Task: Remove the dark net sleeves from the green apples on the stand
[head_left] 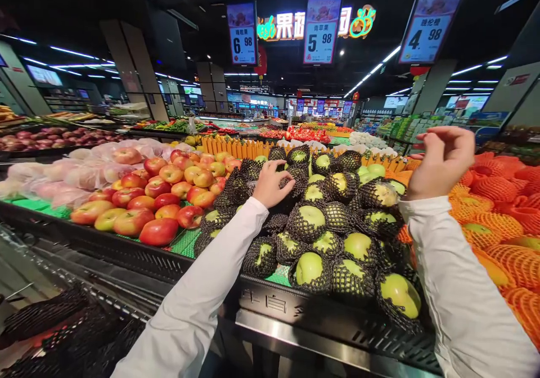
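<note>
A pile of green apples (pixel 311 216) in black foam net sleeves fills the middle of the display bin. My left hand (pixel 273 183) reaches into the back left of the pile, fingers curled around a black net sleeve (pixel 291 188); whether an apple is inside it is hidden. Raised above the pile's right edge, my right hand (pixel 442 161) has its fingers loosely bent and holds nothing. Both arms wear white sleeves.
Red apples (pixel 157 201) lie left of the green ones, with bagged apples (pixel 63 172) behind. Oranges in orange nets (pixel 502 226) sit to the right. Loose black net sleeves (pixel 63 327) fill a cart at lower left. Price signs (pixel 323 28) hang overhead. The bin's black front edge (pixel 329 322) runs below.
</note>
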Tool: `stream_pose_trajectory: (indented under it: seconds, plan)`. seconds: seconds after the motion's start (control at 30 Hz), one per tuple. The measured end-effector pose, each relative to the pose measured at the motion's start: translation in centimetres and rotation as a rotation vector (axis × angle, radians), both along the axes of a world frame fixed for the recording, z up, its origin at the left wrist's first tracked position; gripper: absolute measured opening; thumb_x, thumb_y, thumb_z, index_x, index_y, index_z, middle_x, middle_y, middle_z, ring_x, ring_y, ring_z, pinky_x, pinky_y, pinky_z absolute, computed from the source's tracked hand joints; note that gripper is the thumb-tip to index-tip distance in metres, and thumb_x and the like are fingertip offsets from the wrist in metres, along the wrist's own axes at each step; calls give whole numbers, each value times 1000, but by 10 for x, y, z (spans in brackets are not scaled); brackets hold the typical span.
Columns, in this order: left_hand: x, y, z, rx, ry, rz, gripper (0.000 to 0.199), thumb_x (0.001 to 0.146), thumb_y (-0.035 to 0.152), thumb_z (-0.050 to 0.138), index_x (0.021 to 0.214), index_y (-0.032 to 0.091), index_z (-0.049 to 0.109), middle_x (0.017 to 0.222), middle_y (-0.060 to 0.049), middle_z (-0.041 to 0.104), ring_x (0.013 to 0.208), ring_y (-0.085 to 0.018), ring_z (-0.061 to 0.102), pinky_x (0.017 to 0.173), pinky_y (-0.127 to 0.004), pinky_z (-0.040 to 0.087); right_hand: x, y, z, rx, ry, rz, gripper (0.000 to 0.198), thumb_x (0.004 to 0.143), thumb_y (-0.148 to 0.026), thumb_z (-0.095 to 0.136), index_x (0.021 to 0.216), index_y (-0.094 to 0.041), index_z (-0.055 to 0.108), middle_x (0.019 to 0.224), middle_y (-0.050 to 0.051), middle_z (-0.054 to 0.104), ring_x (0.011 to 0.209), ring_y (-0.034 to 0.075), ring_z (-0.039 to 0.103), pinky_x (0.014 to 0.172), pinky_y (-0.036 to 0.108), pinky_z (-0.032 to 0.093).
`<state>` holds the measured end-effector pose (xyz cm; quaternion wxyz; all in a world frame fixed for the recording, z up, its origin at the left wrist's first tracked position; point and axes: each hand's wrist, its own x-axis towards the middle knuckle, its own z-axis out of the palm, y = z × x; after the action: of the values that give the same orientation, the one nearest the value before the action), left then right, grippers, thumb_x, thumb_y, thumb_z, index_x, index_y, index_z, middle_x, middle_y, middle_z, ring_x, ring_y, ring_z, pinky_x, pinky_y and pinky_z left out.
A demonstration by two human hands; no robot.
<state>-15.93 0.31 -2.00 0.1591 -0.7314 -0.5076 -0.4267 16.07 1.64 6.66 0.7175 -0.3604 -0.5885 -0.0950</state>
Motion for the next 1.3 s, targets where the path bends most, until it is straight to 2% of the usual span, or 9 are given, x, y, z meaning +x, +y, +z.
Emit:
stream_pose_trajectory:
  seconds: [0.17, 0.3, 0.37, 0.47, 0.63, 0.83, 1.03, 1.17, 1.3]
  plan:
    - [19, -1, 20, 1, -74, -162, 24, 89, 38, 60, 105, 21, 66, 129, -11, 60, 125, -27, 52, 111, -48, 38, 67, 34, -46, -206, 199, -348, 20, 89, -32, 42, 97, -21, 57, 99, 18, 65, 93, 30, 63, 86, 44, 47]
    - [69, 11, 46, -356, -40, -290, 89, 73, 58, 73, 145, 17, 39, 144, -19, 51, 126, -32, 57, 105, -46, 46, 64, 47, -81, -326, 73, -350, 24, 82, -30, 49, 99, -18, 60, 95, 15, 69, 84, 29, 62, 82, 44, 47]
    - [98, 21, 52, -497, 6, -269, 110, 63, 66, 78, 150, 17, 30, 151, -21, 44, 132, -36, 52, 107, -46, 44, 56, 45, -84, -316, -8, -335, 29, 81, -31, 50, 104, -16, 61, 97, 13, 69, 94, 31, 62, 87, 45, 47]
    - [132, 38, 49, -605, 78, -104, 109, 62, 70, 74, 148, 18, 32, 146, -22, 49, 129, -39, 55, 105, -47, 44, 49, 39, -80, -327, -87, -333, 34, 82, -32, 48, 109, -14, 60, 96, 13, 70, 96, 31, 62, 87, 45, 47]
    - [139, 57, 47, -513, 101, -19, 102, 60, 61, 76, 143, 16, 38, 130, -21, 62, 112, -38, 64, 95, -44, 50, 47, 34, -77, -333, -93, -306, 33, 83, -32, 46, 109, -15, 59, 97, 13, 70, 92, 29, 62, 87, 43, 47]
    - [88, 78, 73, -283, -239, 67, 93, 62, 54, 79, 138, 15, 42, 120, -20, 66, 107, -35, 66, 95, -46, 50, 39, 30, -76, -342, -130, -270, 33, 85, -31, 46, 111, -15, 58, 100, 15, 69, 97, 32, 60, 90, 46, 45]
    - [43, 89, 70, -105, -425, 236, 91, 63, 43, 82, 138, 15, 40, 126, -23, 62, 115, -37, 62, 101, -51, 46, 33, 30, -79, -348, -181, -277, 33, 86, -32, 46, 113, -16, 58, 101, 14, 70, 98, 33, 58, 86, 45, 45]
    - [57, 92, 75, 10, -450, 99, 88, 65, 40, 81, 139, 17, 38, 128, -20, 61, 115, -35, 62, 102, -50, 46, 31, 30, -82, -346, -217, -281, 35, 86, -33, 46, 115, -16, 57, 100, 12, 70, 97, 32, 58, 86, 44, 45]
    - [104, 103, 91, 76, -240, -111, 95, 63, 35, 82, 143, 18, 35, 134, -20, 57, 118, -35, 59, 103, -50, 46, 33, 35, -89, -466, -307, -309, 44, 86, -41, 49, 119, -14, 57, 106, 17, 67, 99, 35, 57, 83, 47, 47]
